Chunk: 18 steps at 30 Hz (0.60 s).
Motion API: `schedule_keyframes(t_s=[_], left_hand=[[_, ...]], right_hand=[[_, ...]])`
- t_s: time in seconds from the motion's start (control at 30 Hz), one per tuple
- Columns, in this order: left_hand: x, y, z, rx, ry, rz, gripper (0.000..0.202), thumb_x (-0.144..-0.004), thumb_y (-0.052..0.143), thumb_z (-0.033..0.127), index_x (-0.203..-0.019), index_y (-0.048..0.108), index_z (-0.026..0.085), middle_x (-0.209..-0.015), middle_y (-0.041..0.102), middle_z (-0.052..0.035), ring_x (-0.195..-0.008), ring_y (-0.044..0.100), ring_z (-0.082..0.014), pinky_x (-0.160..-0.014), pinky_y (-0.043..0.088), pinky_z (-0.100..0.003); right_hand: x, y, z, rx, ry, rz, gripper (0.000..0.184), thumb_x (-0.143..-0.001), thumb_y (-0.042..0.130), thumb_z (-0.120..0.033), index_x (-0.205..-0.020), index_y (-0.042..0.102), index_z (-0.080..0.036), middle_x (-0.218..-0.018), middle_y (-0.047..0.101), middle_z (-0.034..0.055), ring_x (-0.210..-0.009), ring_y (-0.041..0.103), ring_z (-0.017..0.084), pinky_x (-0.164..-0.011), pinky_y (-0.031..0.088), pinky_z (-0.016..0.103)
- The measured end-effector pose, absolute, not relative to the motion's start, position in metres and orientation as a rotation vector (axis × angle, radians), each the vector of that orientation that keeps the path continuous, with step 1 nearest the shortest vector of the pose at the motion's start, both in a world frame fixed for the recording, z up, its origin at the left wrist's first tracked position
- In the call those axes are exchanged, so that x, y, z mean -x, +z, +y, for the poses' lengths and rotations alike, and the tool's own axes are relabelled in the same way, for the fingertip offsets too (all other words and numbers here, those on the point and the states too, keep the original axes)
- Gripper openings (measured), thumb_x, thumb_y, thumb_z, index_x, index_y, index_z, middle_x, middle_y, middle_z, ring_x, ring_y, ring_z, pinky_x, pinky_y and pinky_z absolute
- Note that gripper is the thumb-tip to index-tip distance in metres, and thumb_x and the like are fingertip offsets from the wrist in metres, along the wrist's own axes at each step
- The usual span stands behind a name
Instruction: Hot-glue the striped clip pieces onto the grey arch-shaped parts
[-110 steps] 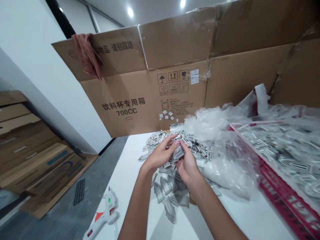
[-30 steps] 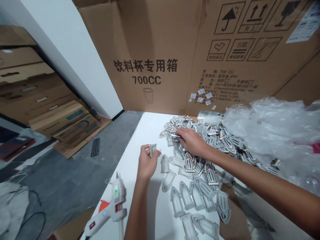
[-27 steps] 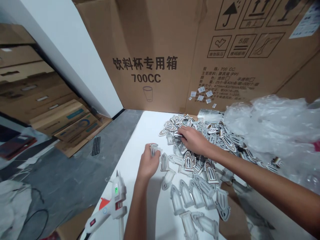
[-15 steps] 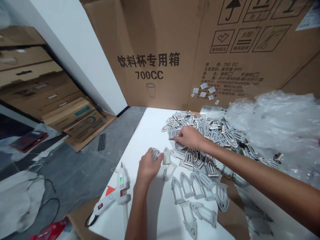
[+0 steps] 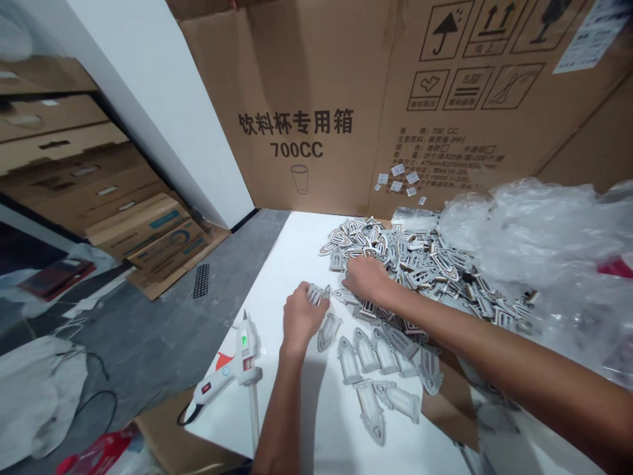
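Note:
My left hand [image 5: 301, 318] is closed round a small grey arch-shaped cut-out piece [image 5: 314, 293], held just above the white table [image 5: 277, 264]. My right hand [image 5: 366, 279] rests knuckles-up on the near edge of a heap of similar grey pieces [image 5: 425, 264], its fingers curled into the pile; what they grip is hidden. A row of several finished arch pieces [image 5: 376, 369] lies flat in front of both hands.
A white hot-glue gun [image 5: 232, 376] stands at the table's left front corner. Crumpled clear plastic bags [image 5: 539, 231] fill the right side. A large cardboard box wall [image 5: 306, 99] rises behind. Flattened cartons [image 5: 138, 231] lie on the grey floor at left.
Earlier both hands worked one piece together. Since a second ago the left hand has moved slightly right with its piece, and the right hand has drawn back toward the pile's near edge.

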State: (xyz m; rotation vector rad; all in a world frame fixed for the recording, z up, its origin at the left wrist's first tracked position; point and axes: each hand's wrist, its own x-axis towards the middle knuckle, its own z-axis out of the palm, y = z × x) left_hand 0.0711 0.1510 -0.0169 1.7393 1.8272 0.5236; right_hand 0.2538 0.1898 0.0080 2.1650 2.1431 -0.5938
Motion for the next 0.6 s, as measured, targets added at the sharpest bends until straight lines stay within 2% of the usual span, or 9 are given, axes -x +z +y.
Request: schedule_keyframes(t_s=[0.13,0.23,0.3,0.4,0.5,0.6], left_hand=[[-0.073,-0.012,0.158,-1.828,0.595,1.721,0.006,-0.087,0.067,0.025,-0.090,0.063,0.024,-0.086,0.074,-0.0027,-0.079,0.067,-0.0207,-0.069,0.041,-0.029],[-0.075,-0.013,0.166,-1.924,0.574,1.581,0.003,-0.085,0.069,0.022,-0.085,0.065,0.022,-0.081,0.072,0.0002,-0.077,0.065,-0.0184,-0.069,0.042,-0.028],[-0.077,-0.016,0.172,-1.977,0.556,1.513,0.003,-0.084,0.069,0.022,-0.084,0.066,0.021,-0.084,0.073,-0.0008,-0.081,0.066,-0.0194,-0.072,0.044,-0.029],[-0.079,-0.020,0.180,-2.053,0.522,1.387,0.007,-0.087,0.070,0.025,-0.092,0.070,0.021,-0.101,0.074,-0.0043,-0.095,0.067,-0.0229,-0.084,0.050,-0.032],[-0.083,-0.023,0.185,-2.118,0.451,1.207,0.018,-0.083,0.076,0.022,-0.101,0.073,0.022,-0.117,0.075,-0.0046,-0.108,0.068,-0.0246,-0.099,0.051,-0.035],[-0.088,-0.022,0.184,-2.153,0.404,1.111,0.020,-0.082,0.076,0.018,-0.101,0.074,0.024,-0.117,0.076,-0.0047,-0.117,0.065,-0.0283,-0.109,0.048,-0.040]], right_hand=[[-0.249,0.006,0.192,-2.210,-0.648,2.120,0.041,-0.103,0.072,-0.039,-0.137,0.065,-0.018,-0.138,0.066,0.0119,-0.117,0.069,0.027,-0.098,0.061,0.049],[-0.251,0.006,0.198,-2.265,-0.716,2.095,0.040,-0.102,0.072,-0.039,-0.136,0.066,-0.017,-0.137,0.067,0.0120,-0.116,0.070,0.027,-0.098,0.061,0.048],[-0.256,0.006,0.201,-2.325,-0.778,2.082,0.037,-0.103,0.072,-0.039,-0.133,0.067,-0.018,-0.135,0.068,0.0111,-0.115,0.070,0.026,-0.097,0.061,0.048],[-0.267,0.010,0.205,-2.465,-0.916,2.089,0.032,-0.103,0.071,-0.040,-0.128,0.069,-0.019,-0.130,0.070,0.0093,-0.111,0.071,0.024,-0.096,0.061,0.046],[-0.279,0.015,0.205,-2.650,-1.128,2.118,0.028,-0.103,0.072,-0.040,-0.118,0.071,-0.016,-0.117,0.073,0.0066,-0.100,0.072,0.021,-0.088,0.062,0.042],[-0.287,0.026,0.198,-2.855,-1.438,2.108,0.019,-0.098,0.077,-0.033,-0.093,0.069,-0.016,-0.094,0.072,0.0009,-0.084,0.069,0.016,-0.078,0.060,0.034]])
